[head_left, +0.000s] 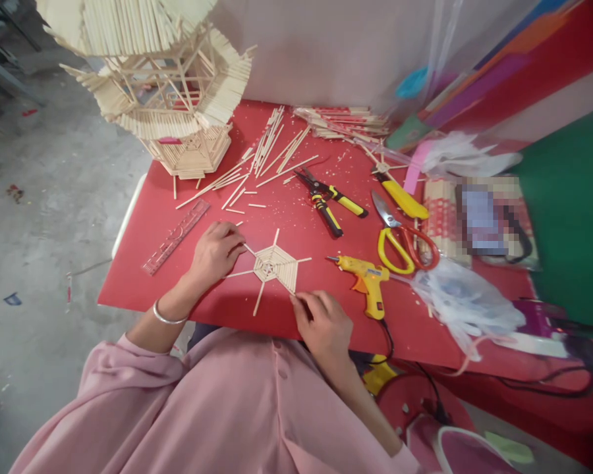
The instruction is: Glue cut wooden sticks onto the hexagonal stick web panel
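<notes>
A flat hexagonal web of thin wooden sticks [275, 264] lies on the red table [143, 276] in front of me. My left hand [216, 253] rests at its left side, fingers curled and pinching the end of one spoke. My right hand [323, 324] sits at the web's lower right corner, its fingertips pressed together against the edge of the sticks there. A silver bangle [167, 317] circles my left wrist.
A yellow glue gun [367, 278] lies right of the web, with yellow-handled scissors [395, 240], pliers [329, 197] and a cutter [404, 197] beyond. Loose sticks [269, 148] scatter the far side. A tall stick pagoda model [168, 85] stands far left, a ruler [176, 237] beside it, plastic bags [467, 303] at right.
</notes>
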`<action>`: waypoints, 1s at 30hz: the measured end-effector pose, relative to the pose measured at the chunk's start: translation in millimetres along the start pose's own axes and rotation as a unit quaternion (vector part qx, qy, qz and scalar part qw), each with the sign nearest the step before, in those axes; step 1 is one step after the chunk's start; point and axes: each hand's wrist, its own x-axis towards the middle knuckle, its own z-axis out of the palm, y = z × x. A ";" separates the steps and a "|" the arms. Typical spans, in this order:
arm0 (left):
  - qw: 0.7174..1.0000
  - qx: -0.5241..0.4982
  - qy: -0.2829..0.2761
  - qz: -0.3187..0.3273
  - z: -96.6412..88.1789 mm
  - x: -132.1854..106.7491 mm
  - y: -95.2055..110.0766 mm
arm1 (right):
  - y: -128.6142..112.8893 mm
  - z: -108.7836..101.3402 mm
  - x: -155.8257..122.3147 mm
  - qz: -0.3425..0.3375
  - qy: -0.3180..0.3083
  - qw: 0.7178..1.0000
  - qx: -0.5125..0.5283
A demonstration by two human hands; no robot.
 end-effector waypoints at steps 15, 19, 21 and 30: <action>0.977 0.080 0.000 -0.197 -15.7 11.5 -8.5 | -11.5 1.4 -1.7 -0.094 -0.030 0.991 0.093; 0.981 0.088 -0.017 -0.173 -11.0 17.8 -12.9 | -12.0 2.3 -2.3 -0.094 -0.030 0.990 0.097; 0.984 0.055 -0.013 -0.167 -9.5 21.3 -14.4 | -11.3 2.5 -2.2 -0.092 -0.035 0.991 0.095; 0.984 -0.135 -0.102 -0.060 -12.6 39.3 6.6 | -10.5 6.7 -2.9 -0.080 -0.030 0.991 0.100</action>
